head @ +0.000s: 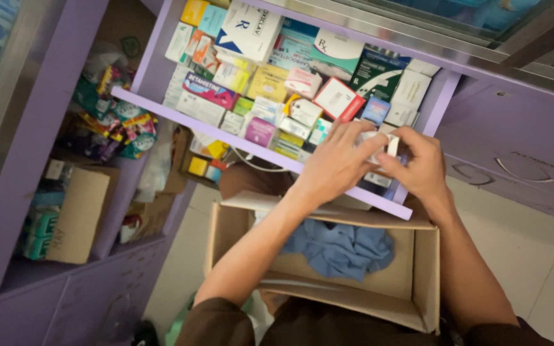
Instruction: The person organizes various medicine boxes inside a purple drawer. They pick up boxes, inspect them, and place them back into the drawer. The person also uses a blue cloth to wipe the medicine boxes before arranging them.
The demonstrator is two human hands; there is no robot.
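The fingers (379, 148) of both hands meet on one small white box (377, 142) and are closed around it, above the near right corner of the purple drawer (226, 136). The left hand (333, 163) covers the box from the left side and the right hand (418, 165) pinches it from the right, so both are equally near; how the long axis of the box lies I cannot tell, because the hands hide most of it.

Nearest to the person, below the forearms, an open cardboard box (418, 282) stands on the floor, with a blue cloth (341, 247) inside. It lies directly under the hands, and its top is open.

Behind the hands, the drawer is packed tightly with medicine boxes (270, 83) of many colours; they touch each other and leave almost no free room. Its front edge runs obliquely just under the wrists. To the far left, a purple cabinet (14, 211) holds bags and a brown carton (78, 214).
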